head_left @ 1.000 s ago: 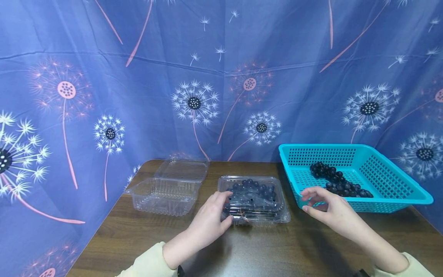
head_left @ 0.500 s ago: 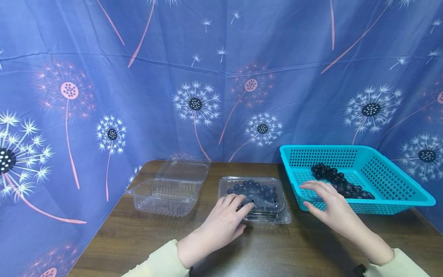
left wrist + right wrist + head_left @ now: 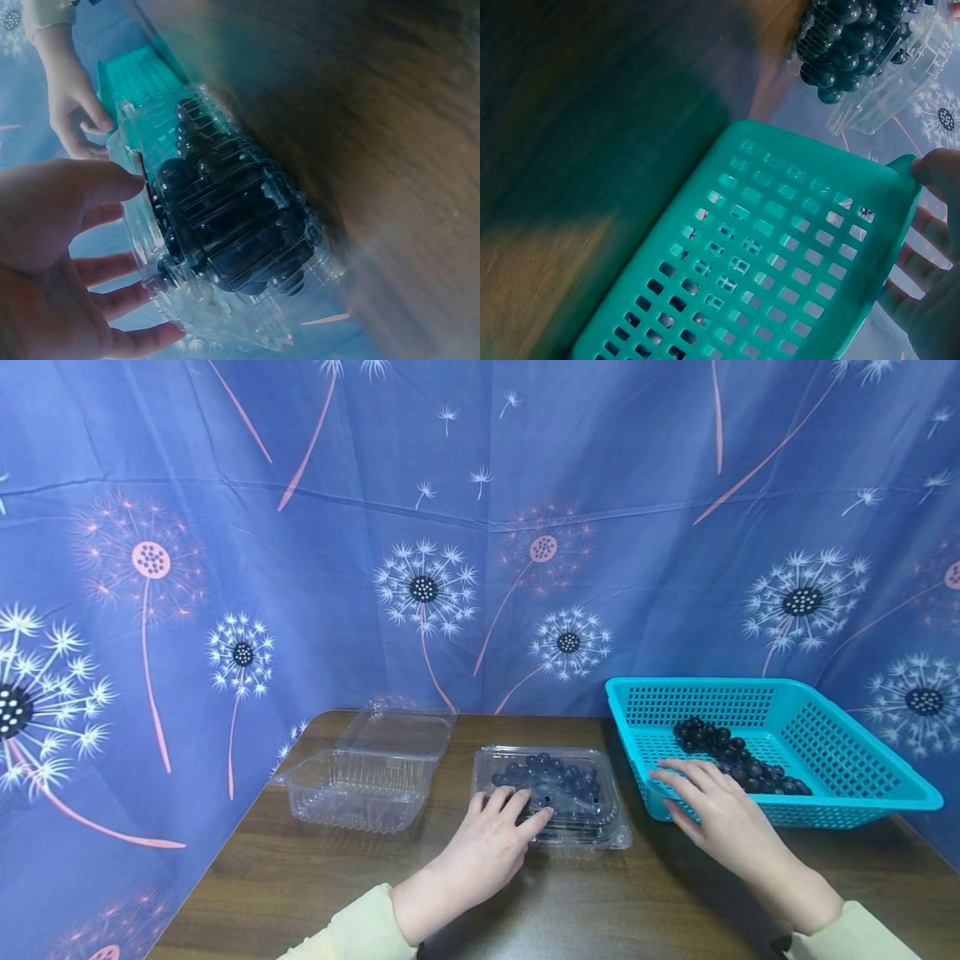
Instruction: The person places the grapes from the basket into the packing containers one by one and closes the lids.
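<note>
Dark grapes [image 3: 551, 767] fill a closed clear plastic clamshell [image 3: 617, 835] at the middle of the table. My left hand [image 3: 487, 852] lies over its near-left part, fingers spread and fairly straight on the lid; the left wrist view shows the fingertips at the lid's edge. To the right stands a turquoise perforated basket [image 3: 862, 803] with more dark grapes [image 3: 712, 739] in it. Over its near-left rim is my right hand [image 3: 731, 818], fingers extended. In the right wrist view the right thumb [image 3: 934, 169] touches the rim's corner, with the fingers partly hidden behind the rim.
A second clear clamshell [image 3: 352, 810], lid raised and nothing visible inside, stands left of the filled one. Underneath is a brown wooden table [image 3: 247, 868]. A blue dandelion-print cloth [image 3: 330, 577] hangs right behind the table.
My left hand has moved right and nearer, from the clamshell's left side onto its lid. The right hand has lowered slightly and its fingers have straightened at the basket's rim.
</note>
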The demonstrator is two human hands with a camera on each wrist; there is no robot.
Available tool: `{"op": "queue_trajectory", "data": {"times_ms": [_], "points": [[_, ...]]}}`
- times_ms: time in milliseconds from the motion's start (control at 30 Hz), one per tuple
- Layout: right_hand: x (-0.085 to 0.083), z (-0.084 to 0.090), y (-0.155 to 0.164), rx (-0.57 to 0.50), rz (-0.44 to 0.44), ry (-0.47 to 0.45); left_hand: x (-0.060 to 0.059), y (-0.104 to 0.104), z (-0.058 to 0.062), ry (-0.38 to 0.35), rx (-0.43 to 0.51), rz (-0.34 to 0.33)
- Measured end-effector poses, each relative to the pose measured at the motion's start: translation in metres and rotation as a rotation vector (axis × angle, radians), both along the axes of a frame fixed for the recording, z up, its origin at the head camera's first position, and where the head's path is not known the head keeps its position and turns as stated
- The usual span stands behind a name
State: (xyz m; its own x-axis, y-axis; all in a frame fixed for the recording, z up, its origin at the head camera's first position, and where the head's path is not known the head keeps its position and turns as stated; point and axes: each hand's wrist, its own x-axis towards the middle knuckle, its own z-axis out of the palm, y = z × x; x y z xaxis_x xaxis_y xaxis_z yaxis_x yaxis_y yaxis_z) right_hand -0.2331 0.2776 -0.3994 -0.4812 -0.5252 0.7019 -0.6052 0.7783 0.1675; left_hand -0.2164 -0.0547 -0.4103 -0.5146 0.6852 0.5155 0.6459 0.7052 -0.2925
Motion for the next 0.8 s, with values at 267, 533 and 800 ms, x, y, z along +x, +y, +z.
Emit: {"op": "queue_trajectory", "data": {"times_ms": [267,533,800], "points": [[-0.0006,-0.0045,-0.0003,0.0,0.044,0.072,0.0009,0.0007,-0.0017,-0.005,-0.043,0.03],[-0.0023,-0.008,-0.0004,0.005,0.035,0.081,0.0001,0.0013,-0.0011,-0.013,-0.069,0.046],[-0.0014,-0.0064,-0.0018,0.009,0.025,0.072,-0.0072,0.0024,0.0005,-0.019,-0.07,0.044]]}}
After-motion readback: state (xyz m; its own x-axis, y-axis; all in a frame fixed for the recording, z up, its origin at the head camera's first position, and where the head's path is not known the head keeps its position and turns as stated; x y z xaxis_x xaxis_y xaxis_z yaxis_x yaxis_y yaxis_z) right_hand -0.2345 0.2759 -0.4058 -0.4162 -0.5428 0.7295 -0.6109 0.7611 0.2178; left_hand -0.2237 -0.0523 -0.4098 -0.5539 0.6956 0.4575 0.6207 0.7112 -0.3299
